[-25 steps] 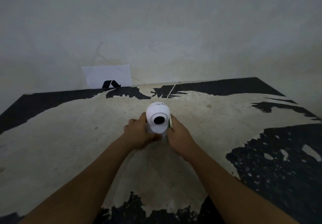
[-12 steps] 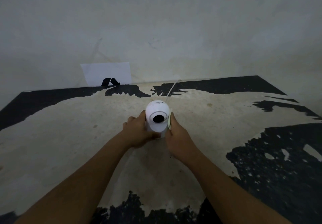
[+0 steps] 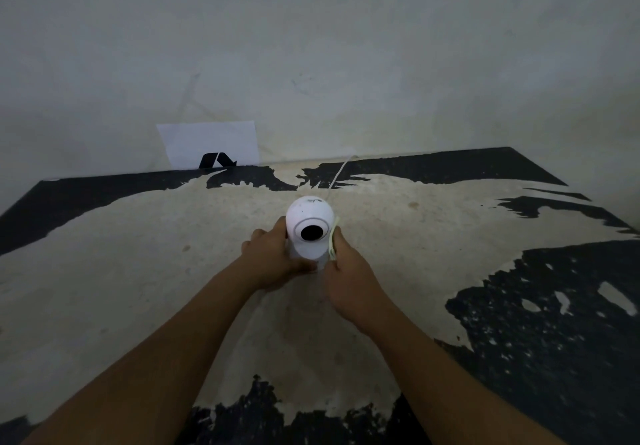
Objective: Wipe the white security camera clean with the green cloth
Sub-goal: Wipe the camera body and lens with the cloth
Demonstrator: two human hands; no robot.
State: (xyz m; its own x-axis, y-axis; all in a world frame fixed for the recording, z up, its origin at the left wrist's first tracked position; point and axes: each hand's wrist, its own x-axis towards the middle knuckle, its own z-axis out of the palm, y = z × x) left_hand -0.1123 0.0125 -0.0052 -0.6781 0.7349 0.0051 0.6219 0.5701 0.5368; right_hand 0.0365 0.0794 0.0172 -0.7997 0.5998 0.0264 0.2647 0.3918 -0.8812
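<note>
Worn table (image 3: 138,271), white paper (image 3: 211,143)

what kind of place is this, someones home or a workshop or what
Hard to say; probably a bare utility room or makeshift workspace. A worn tabletop with its black coating peeled away stands against a plain, stained grey wall, and a white sheet of paper with a black mark leans there. No furnishings show.
</note>
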